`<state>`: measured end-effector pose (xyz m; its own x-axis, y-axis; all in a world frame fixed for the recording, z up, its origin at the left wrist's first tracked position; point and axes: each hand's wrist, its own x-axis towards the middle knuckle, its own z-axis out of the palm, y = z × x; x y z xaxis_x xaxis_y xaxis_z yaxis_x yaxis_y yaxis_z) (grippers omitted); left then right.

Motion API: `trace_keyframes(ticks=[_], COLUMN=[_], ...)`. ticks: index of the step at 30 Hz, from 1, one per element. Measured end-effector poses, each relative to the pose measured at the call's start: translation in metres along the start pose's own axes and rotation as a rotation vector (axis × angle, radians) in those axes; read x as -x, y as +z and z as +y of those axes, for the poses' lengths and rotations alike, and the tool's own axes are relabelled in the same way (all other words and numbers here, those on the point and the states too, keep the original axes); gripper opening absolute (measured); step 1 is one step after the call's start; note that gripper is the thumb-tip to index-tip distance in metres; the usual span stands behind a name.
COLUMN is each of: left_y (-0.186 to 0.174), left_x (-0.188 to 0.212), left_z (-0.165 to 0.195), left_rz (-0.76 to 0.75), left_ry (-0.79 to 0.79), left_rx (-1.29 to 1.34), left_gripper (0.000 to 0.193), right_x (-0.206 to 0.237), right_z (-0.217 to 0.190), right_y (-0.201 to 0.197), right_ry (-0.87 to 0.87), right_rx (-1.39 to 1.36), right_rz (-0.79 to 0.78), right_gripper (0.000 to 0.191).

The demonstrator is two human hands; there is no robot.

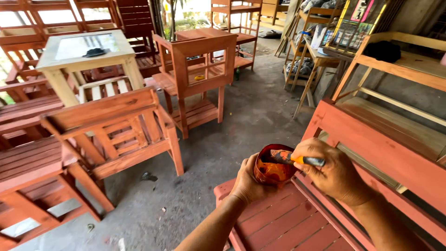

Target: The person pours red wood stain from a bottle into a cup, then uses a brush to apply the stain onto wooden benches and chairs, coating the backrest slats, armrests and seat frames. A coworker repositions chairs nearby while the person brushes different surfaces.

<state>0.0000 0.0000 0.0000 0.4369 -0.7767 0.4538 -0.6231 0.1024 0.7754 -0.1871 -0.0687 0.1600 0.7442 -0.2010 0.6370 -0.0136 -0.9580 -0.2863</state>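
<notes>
Workshop floor (241,125) | left hand (248,179) cups paint cup (274,167) | right hand (332,174) dips brush (297,159)

Left of the grip and well apart from it, a red-stained slatted wooden armchair (116,135) stands on the grey concrete floor (241,121). Further left lies a red-brown slatted wooden bench top (28,167). Beyond the grip, a tall reddish wooden stand with two slatted shelves (200,79) has a small yellow ring-shaped object (199,77) on its upper shelf. Far up and left, a pale unfinished wooden table with a glass top (83,51) bears a dark crumpled cloth (95,52). To the upper right, a pale bare-wood shelf frame (409,69) carries a black bundle (383,50).
</notes>
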Motion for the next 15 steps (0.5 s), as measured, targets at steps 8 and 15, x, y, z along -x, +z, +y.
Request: trace_keyframes(ticks=[8, 15], left_y=[0.041, 0.072], left_x=[-0.1, -0.184], left_z=[-0.024, -0.066], left_rz=[-0.044, -0.151], left_ry=[0.034, 0.052], left_rx=[0.004, 0.146], left_gripper=[0.087, 0.098], right_x=[-0.009, -0.042], right_z=[0.075, 0.138], right_y=[0.031, 0.03], right_ry=[-0.141, 0.013], right_rx=[0.199, 0.252], right_rz=[0.103, 0.014], right_gripper=[0.028, 0.024])
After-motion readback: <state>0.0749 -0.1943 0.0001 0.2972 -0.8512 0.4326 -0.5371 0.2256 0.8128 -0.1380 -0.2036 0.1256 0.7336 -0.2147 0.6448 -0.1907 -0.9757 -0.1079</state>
